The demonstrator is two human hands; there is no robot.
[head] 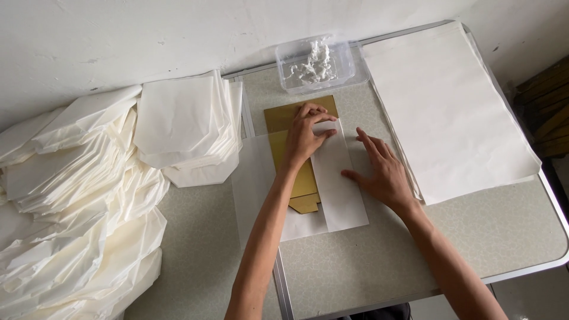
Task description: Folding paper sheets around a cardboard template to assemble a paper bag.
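1. The left hand (305,131) presses its fingertips, held close together, on the top corner of a folded white flap (338,178) that lies over a gold cardboard template (299,115). The fingers pin the paper flat rather than grip it.
2. The right hand (382,172) lies flat with its fingers spread apart on the right side of the same sheet, holding nothing, only bearing down.
3. The sheet being folded sits in the middle of the table (474,237), just in front of the plastic tub (317,62) and between the two paper heaps.
4. Likely slip: if the left fingertips lift before the crease is set, the flap may spring back and the fold may come out crooked.
5. If the right hand pushes sideways, the sheet may shift off the template, so that the edges no longer line up.
6. Any white paste on the fingers may smear onto clean paper; the stack of flat sheets (450,106) lies just beside the right hand.
7. The pile of folded white bags (89,195) on the left looks loosely heaped and may slide.
8. The clear tub holds a lump of white paste, seemingly glue; it is open, with no lid in sight.
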